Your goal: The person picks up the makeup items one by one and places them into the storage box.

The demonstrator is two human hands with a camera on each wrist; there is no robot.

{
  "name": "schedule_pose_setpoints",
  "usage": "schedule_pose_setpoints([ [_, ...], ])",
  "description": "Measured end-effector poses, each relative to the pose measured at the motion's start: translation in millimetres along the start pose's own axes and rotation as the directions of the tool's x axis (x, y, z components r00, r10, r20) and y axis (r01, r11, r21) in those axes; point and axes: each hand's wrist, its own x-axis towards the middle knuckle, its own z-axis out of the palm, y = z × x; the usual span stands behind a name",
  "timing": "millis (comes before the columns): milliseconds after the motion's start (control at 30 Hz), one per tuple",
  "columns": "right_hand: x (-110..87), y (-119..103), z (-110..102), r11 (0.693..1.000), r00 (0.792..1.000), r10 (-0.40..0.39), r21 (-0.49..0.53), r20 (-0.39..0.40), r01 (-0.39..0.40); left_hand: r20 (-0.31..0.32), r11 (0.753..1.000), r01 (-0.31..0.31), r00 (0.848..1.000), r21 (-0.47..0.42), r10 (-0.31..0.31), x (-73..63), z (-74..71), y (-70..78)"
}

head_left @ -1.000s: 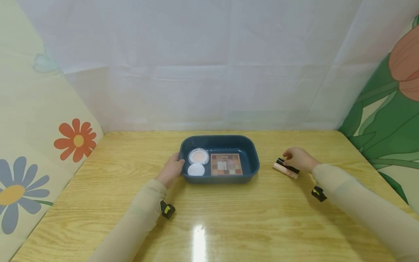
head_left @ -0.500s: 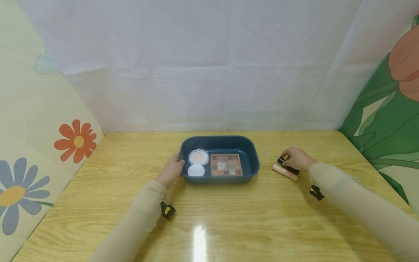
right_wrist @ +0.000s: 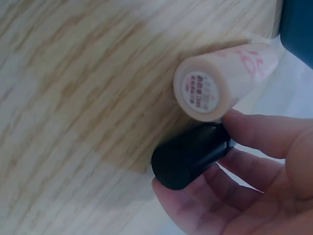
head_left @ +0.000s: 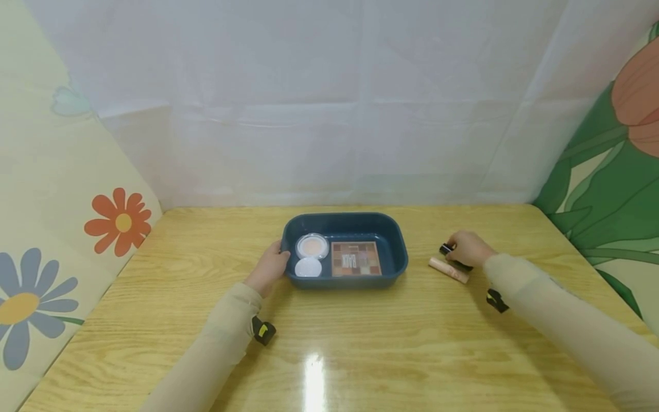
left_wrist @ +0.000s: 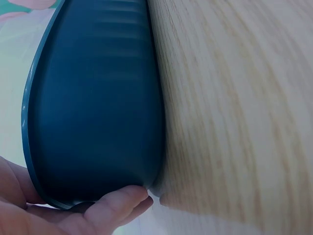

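My left hand [head_left: 270, 266] grips the left end of a dark blue plastic basin [head_left: 355, 282] standing on the table. In the left wrist view, fingers [left_wrist: 115, 205] lie against the basin's end wall [left_wrist: 98, 122]. Inside the basin are a round compact [head_left: 312, 246] with a clear rim, a white disc [head_left: 308, 267] and a flat eyeshadow palette [head_left: 355, 258]. To the right, my right hand [head_left: 469, 249] pinches a black lipstick tube [right_wrist: 188, 156] between thumb and fingers. Beside it lies a pale pink cosmetic tube [head_left: 449, 270], its labelled end facing the right wrist camera.
The wooden table [head_left: 360, 343] spreads in front of the basin and to both sides. A white cloth backdrop [head_left: 329, 114] hangs along its back edge, with flower-patterned sheets [head_left: 41, 171] at the left and right.
The black lipstick tube has shifted slightly back and right, away from the pink tube, with my right hand now around it. My left hand and the basin have stayed put.
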Motion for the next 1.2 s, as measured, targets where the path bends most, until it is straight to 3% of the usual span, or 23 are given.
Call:
schedule_pose_setpoints([
  [867, -16.6, -11.5, -23.1, 0.990, 0.997, 0.073, 0.120, -0.013, -0.071, 0.016, 1.000, 0.005, 1.000, 0.017, -0.005, 3.0, -1.5, -0.1],
  [1200, -21.3, -18.6, -26.6, 0.987, 0.998, 0.066, 0.150, -0.019, -0.063, -0.008, 1.000, 0.010, 1.000, 0.012, -0.010, 2.0, -0.5, 0.9],
])
